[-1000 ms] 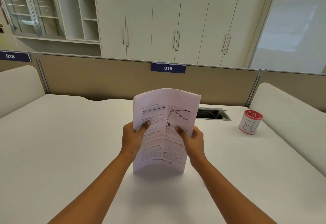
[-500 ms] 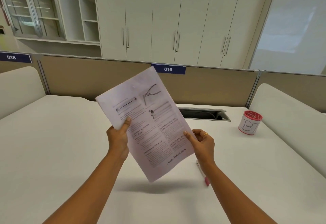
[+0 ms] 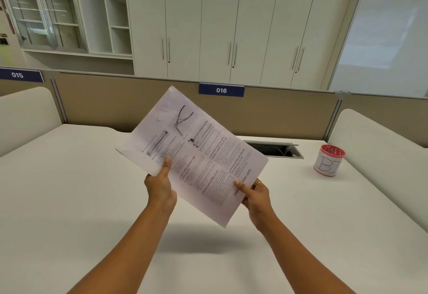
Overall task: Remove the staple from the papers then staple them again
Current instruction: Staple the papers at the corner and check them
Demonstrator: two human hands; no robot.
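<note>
Right now I see both hands gripping the papers (image 3: pixel 196 154), raised above the white desk (image 3: pixel 69 201) and tilted: left hand (image 3: pixel 161 188) pinching the left edge, right hand (image 3: pixel 254 195) clamped on the bottom edge. Well off to the right stands a red-rimmed cup (image 3: pixel 328 160).

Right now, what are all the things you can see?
papers: one stack, white with black print, held tilted above the table
cup: one, white with red rim, far right on the table
table: one, white, below the papers
cable slot: one, grey, open, at the table's back edge
number signs: two, blue, on the beige divider
cupboards: a row, white, behind
left hand: gripping the papers
right hand: gripping the papers
</note>
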